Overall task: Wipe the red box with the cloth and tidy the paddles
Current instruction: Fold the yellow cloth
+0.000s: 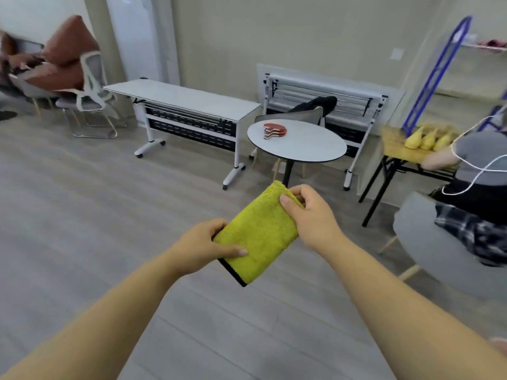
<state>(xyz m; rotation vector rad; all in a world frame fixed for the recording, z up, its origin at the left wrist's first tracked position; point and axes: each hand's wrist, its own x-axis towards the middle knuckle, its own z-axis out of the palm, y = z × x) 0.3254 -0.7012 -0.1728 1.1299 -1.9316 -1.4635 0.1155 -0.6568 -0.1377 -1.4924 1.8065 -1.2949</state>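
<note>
My left thumb lies flat across the near corner of the cloth (258, 237), with the other fingers of my left hand (205, 239) curled underneath, so that corner is pinched firmly. My right hand (307, 212) pinches the far upper edge between thumb and fingertips. Both hands are closed on the same folded yellow-green cloth, which hangs in the air between them, its long axis running from my lower left up toward my right.

Past the cloth, straight ahead and slightly right, stands the round table (315, 149), well apart from my hands. The paddles (274, 130) lie stacked on its far left part, handles pointing toward me as best I can judge at this range. My right hand is the nearer one to them. I see no red box anywhere; it may be out of view, or I may be misreading the red stack. To my right, a seated person (472, 171) works at a yellow table (395, 149).
</note>
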